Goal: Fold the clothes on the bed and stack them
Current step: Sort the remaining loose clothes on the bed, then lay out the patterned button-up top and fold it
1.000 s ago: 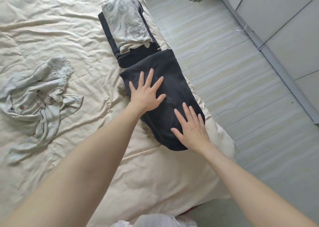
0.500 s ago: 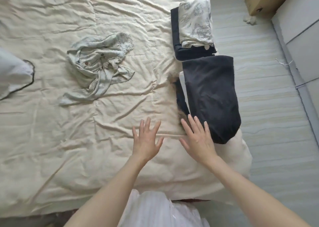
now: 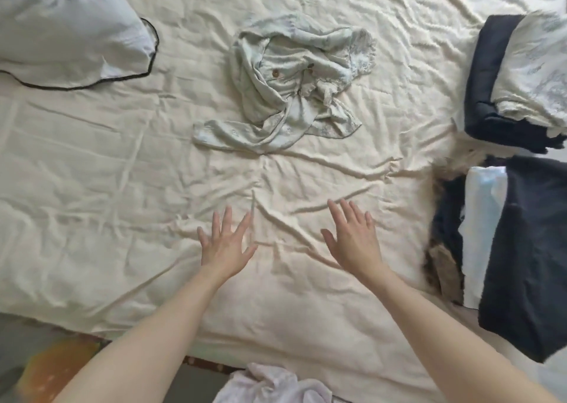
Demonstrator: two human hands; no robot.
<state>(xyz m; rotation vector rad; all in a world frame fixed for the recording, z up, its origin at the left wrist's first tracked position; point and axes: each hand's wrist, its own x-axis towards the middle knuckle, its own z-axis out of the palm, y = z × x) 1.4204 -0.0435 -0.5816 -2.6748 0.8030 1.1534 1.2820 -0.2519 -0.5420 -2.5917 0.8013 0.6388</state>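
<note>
Both hands are spread flat with fingers splayed, palms down, gripping nothing, over a bare stretch of the wrinkled cream bedsheet (image 3: 92,188). Whether the palms actually touch the sheet or hang just above it cannot be told.

At the far left, in the upper corner, lies a pale pillow (image 3: 61,25) edged with dark piping. Below it the sheet runs down to the near edge of the bed, where a blurred orange patch of floor shows.

Next comes the left hand (image 3: 225,246), its forearm reaching up from the bottom of the view. Beyond its fingertips, well apart from both hands and near the middle of the bed, sits a crumpled pale green button-up shirt (image 3: 291,86), unfolded, with brown buttons showing and one sleeve trailing out towards the left. At the bottom edge, between the two forearms, a bit of white crinkled fabric (image 3: 276,384) is visible.

The right hand (image 3: 352,243) lies beside the left, a gap of sheet between them.

At the right edge of the bed are the folded clothes: further away, a pale printed garment (image 3: 534,65) lying on top of a folded dark garment (image 3: 487,74); nearer, a folded black garment (image 3: 534,264) lying over a white piece (image 3: 478,218), with something furry and brown (image 3: 441,267) poking out at its left side.
</note>
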